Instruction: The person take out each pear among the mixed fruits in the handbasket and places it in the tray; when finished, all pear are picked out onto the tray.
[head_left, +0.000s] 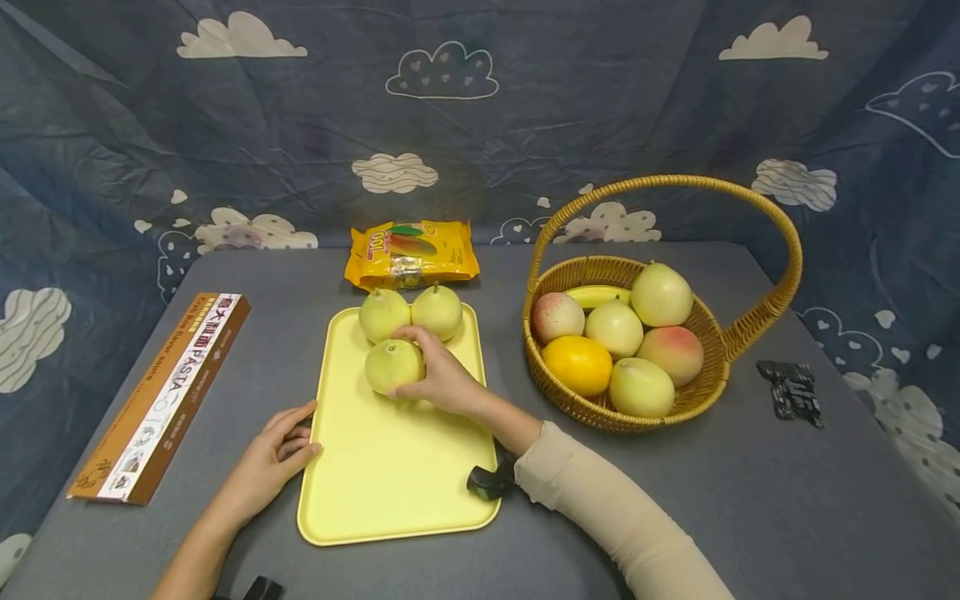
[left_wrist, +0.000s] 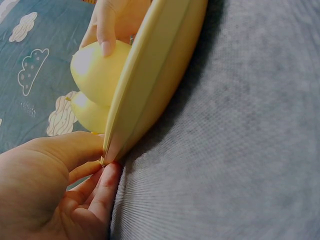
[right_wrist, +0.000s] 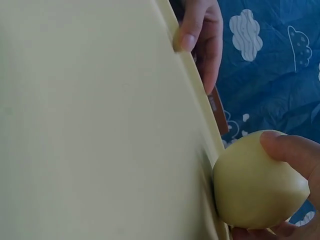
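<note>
In the head view my right hand (head_left: 438, 375) grips a round yellow-green pear (head_left: 392, 367) over the far part of a yellow tray (head_left: 397, 475). The thumb and fingers curl round its sides, also plain in the right wrist view, where the pear (right_wrist: 260, 182) sits close to the tray's surface. Just behind it stand two more pears, the left one (head_left: 384, 314) and the right one (head_left: 437, 312), side by side near the tray's far edge. My left hand (head_left: 270, 458) pinches the tray's left rim; the left wrist view has the thumb over the rim (left_wrist: 135, 75) and fingers below.
Right of the tray stands a wicker basket (head_left: 551, 392) with a tall handle, holding several fruits. A yellow packet (head_left: 412, 254) lies behind the tray. A long pasta box (head_left: 165, 400) is at the left, a small black packet (head_left: 792, 392) at the far right.
</note>
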